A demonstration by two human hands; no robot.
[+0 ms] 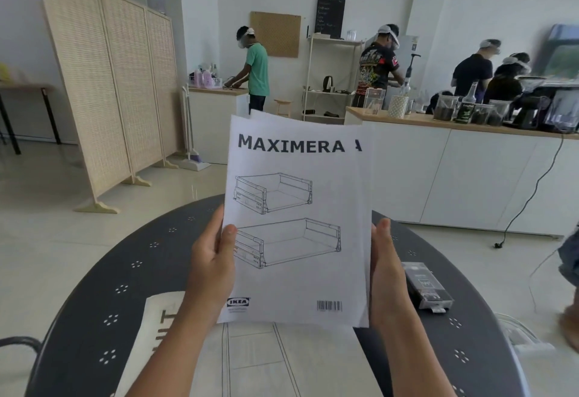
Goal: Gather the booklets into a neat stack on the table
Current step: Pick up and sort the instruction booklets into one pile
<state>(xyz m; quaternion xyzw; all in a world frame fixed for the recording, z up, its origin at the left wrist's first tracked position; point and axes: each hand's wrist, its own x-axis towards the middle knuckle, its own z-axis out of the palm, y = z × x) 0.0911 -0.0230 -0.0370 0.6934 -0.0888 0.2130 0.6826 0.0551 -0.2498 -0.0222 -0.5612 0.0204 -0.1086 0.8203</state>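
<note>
I hold white booklets (pixel 297 224) upright above the round dark table (pixel 94 302); the front cover reads MAXIMERA with two drawer drawings, and a second booklet's edge peeks out behind its top. My left hand (pixel 213 271) grips the left edge with the thumb on the cover. My right hand (pixel 387 274) presses flat against the right edge. Under my forearms, more booklets lie on the table: one with line drawings (pixel 282 362) and a cream one with dark lettering (pixel 156 327) at the left.
A small clear package with dark contents (pixel 427 287) lies on the table at the right. A woven folding screen (pixel 109 89) stands at the left, a white counter (pixel 454 171) behind. Several people work in the background. A cable (pixel 532 196) trails on the floor.
</note>
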